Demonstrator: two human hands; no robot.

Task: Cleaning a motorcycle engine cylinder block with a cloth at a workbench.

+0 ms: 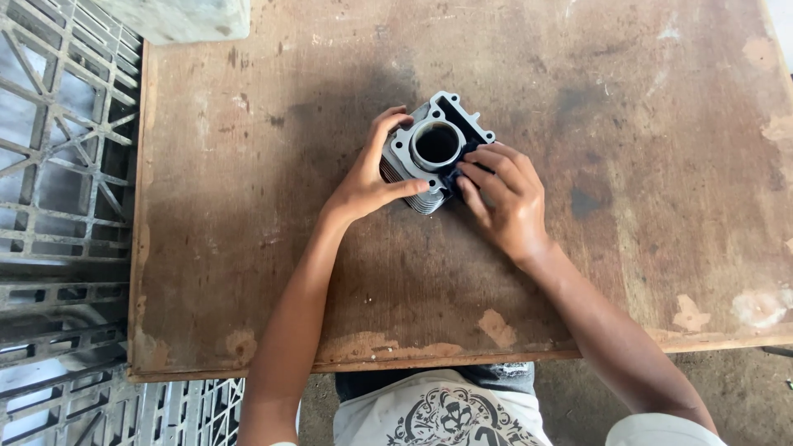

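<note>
Nearest, a worn, stained wooden table (248,272) spans the view, grey plastic crates (58,206) stacked off its left edge. Both forearms reach up from the near edge. Left hand (372,177) cups the finned metal cylinder block (434,149) mid-table, fingers clamped on its side. Right hand (505,202) presses a dark scrap against the block's top face, fingers together.

One finned metal engine cylinder (434,153) stood on one worn wooden table (248,248). Two hands, the left hand (372,177) and right hand (505,198), met it; plastic crates (62,165) at nine o'clock were too jumbled to count.
</note>
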